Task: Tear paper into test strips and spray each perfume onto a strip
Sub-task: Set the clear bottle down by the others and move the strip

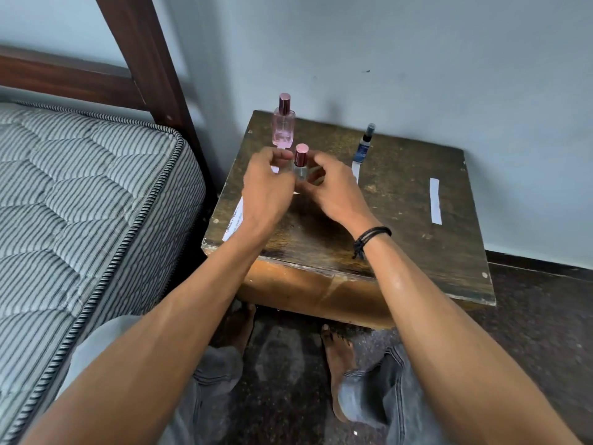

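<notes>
A small clear perfume bottle (301, 167) with a pink metallic cap stands upright between my two hands above the wooden table (401, 226). My left hand (268, 187) curls its fingers against the bottle's left side. My right hand (335, 189) curls round its right side. A tall pink bottle (283, 125) stands behind them on the end of a white paper strip (275, 169), which my left hand partly hides. A dark blue spray bottle (364, 144) stands at the back with a strip (355, 171) in front of it. Another strip (435, 200) lies alone at the right.
A printed sheet of paper (233, 220) lies at the table's left edge under my left wrist. A striped mattress (80, 194) and dark wooden bed frame (147, 59) are close on the left. The wall (417, 59) is behind the table. My bare feet (338, 358) rest on the floor.
</notes>
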The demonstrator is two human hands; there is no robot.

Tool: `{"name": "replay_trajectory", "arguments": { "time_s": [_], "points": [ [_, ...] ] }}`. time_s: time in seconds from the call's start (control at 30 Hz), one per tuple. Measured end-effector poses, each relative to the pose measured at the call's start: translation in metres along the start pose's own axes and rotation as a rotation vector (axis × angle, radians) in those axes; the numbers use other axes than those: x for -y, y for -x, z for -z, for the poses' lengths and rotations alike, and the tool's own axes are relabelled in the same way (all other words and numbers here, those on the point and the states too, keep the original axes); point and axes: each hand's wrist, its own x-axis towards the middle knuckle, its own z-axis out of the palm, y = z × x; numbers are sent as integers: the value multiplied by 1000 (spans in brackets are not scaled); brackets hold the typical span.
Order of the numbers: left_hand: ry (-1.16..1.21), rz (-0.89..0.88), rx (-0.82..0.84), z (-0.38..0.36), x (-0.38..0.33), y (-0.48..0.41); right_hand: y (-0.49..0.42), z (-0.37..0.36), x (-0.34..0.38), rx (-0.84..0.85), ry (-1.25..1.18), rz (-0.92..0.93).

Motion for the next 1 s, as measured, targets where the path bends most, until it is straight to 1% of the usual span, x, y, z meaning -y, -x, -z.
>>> {"name": "replay_trajectory", "arguments": {
  "time_s": [0.1, 0.2, 0.3, 0.43, 0.57, 0.7, 0.87, 1.0],
  "points": [
    [1, 56, 49, -3, 4, -1, 0, -2, -2, 4, -2, -9],
    [18, 52, 37, -7, 2, -2, 2, 2, -3, -31, -27, 1],
    [46, -11, 32, -14, -3, -1, 3, 12, -7, -74, -79, -10],
    [88, -120, 69, -33, -11, 7, 8, 34, -18, -129, -78, 12],
    [103, -149, 116, -58, -17, 16, 18, 57, -32, -164, -72, 42],
    [62, -146, 170, -82, -19, 22, 25, 77, -47, -195, -76, -10],
    [114, -106, 234, -106, -23, 22, 34, 102, -63, -234, -118, -47],
    [145, -148, 242, -128, -26, 22, 39, 117, -75, -310, -140, -81]
  ]
}}
